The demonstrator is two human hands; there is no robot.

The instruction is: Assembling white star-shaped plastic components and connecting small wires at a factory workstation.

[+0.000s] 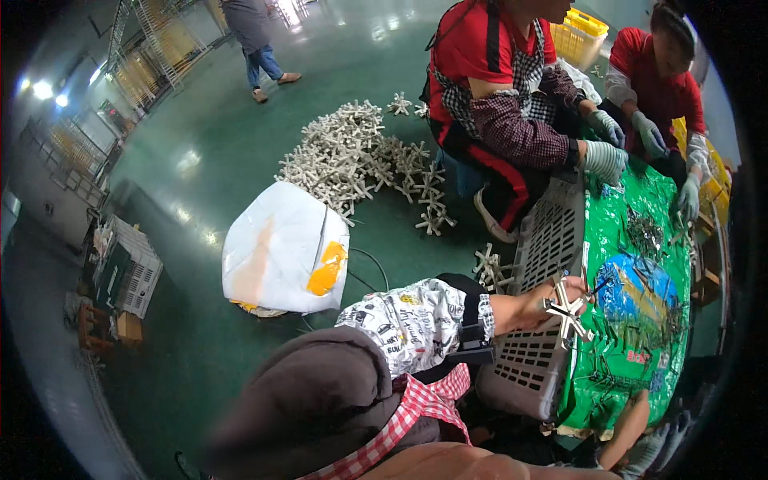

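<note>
1. On the right: crate (pixel 520 368), sheet (pixel 600 220) over it.
2. On the sheet: scattered small strips (pixel 644 232).
3. Over the sheet's left edge, in the left hand (pixel 534 307): branched piece (pixel 568 314).
4. Left of the crate, on the floor (pixel 168 272): bundle (pixel 276 240); just beyond, pile of branched pieces (pixel 344 152).
5. Beside the crate's far end: two people (pixel 496 48); basket (pixel 578 38) behind them.

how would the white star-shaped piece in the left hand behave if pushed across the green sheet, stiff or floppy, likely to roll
The white star-shaped piece is probably stiff, as its arms stick out straight in the left hand. It seems unlikely to roll, since those arms spread several ways. It might slide, as the green sheet looks glossy.
</note>
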